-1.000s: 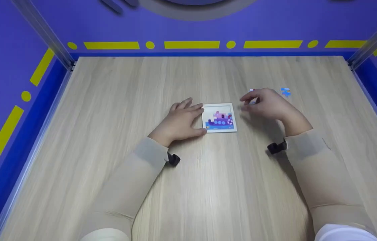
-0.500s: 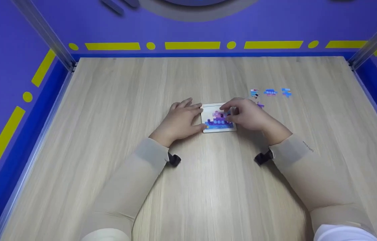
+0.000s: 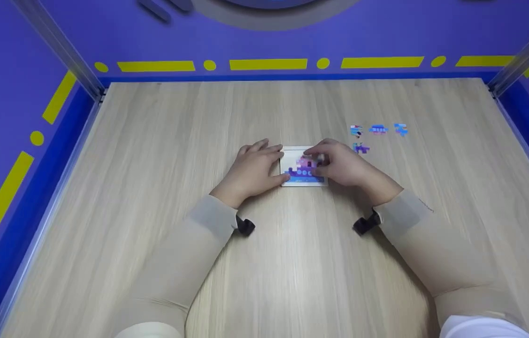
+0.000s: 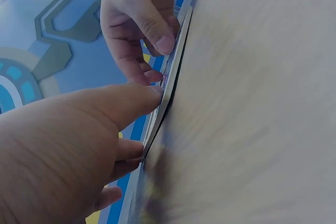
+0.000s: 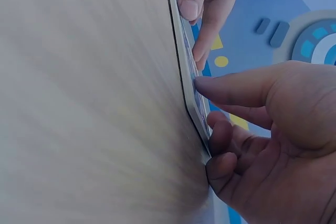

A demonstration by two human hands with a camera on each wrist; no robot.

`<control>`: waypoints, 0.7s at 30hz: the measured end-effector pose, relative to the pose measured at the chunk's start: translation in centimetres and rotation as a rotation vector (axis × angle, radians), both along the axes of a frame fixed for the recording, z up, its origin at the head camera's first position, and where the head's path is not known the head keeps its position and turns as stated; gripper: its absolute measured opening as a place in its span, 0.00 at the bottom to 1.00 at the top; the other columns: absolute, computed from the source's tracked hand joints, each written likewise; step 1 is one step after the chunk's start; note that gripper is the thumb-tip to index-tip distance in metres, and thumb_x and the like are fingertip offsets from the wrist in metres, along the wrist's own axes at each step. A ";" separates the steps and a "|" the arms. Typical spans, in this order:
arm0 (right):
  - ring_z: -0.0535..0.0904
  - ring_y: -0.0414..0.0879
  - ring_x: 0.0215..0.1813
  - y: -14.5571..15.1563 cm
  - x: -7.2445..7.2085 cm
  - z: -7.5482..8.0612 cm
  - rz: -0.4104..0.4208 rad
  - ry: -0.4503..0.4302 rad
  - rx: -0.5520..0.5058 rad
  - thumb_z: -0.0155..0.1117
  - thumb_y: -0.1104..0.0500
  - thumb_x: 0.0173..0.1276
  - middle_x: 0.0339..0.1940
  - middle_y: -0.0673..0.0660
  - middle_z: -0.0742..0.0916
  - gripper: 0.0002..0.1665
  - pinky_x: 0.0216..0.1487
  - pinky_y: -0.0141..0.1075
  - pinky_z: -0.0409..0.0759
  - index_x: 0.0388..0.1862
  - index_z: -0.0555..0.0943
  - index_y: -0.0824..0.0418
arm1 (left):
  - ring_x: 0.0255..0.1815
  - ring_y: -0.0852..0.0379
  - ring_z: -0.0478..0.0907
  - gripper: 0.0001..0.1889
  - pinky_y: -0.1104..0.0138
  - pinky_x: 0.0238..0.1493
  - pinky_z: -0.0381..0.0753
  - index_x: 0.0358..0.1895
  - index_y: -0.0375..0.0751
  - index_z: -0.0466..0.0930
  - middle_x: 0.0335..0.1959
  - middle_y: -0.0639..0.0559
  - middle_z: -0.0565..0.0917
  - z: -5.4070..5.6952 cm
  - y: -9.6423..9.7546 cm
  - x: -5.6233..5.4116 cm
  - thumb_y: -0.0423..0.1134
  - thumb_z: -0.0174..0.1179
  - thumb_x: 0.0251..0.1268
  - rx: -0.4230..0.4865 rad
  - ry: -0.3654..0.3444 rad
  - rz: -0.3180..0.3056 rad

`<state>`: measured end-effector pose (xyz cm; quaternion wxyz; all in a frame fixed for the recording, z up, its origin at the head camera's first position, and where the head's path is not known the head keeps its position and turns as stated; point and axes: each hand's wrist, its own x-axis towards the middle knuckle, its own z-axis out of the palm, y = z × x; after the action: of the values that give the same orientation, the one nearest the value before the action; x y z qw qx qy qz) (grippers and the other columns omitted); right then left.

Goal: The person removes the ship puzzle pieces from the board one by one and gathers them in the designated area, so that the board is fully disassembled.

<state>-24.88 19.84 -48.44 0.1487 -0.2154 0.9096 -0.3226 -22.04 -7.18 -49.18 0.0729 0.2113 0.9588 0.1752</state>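
Puzzle board (image 3: 290, 161), one: square, white-rimmed, lying flat; far left portion bare. Fitted pieces (image 3: 298, 173) at the near side show blue water, a purple hull with pale round windows and a pink upper part. Left hand (image 3: 256, 171): fingertips at the left edge, thumb at the near left corner. Right hand (image 3: 345, 163): thumb and fingertips over the right half; whether they pinch a piece is hidden.

Loose pieces, four, flat, right of the board:
- white-red-blue piece (image 3: 356, 130), far row, left;
- blue-and-pink piece (image 3: 378, 129), middle;
- light-blue-and-orange piece (image 3: 401, 129), right;
- purple piece (image 3: 362, 149), nearer, beside the right hand.
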 end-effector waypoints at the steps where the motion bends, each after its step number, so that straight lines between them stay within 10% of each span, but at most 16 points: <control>1: 0.79 0.55 0.53 -0.1 0.1 0.0 0.002 -0.002 0.004 0.75 0.66 0.77 0.63 0.63 0.87 0.28 0.53 0.45 0.78 0.74 0.87 0.61 | 0.96 0.41 0.57 0.38 0.39 0.93 0.57 0.82 0.46 0.79 0.90 0.53 0.72 0.0 0.0 0.0 0.64 0.66 0.80 0.004 -0.003 0.001; 21: 0.80 0.59 0.62 -0.5 0.2 0.1 -0.002 -0.056 0.015 0.71 0.67 0.80 0.67 0.65 0.84 0.26 0.68 0.55 0.80 0.75 0.85 0.62 | 0.96 0.41 0.58 0.38 0.39 0.93 0.57 0.82 0.46 0.79 0.90 0.53 0.72 0.0 0.2 -0.2 0.64 0.69 0.78 0.041 -0.032 0.028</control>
<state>-24.71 19.35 -48.36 0.1755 -0.2041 0.9078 -0.3218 -22.21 -7.03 -49.23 0.0812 0.1967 0.9566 0.1990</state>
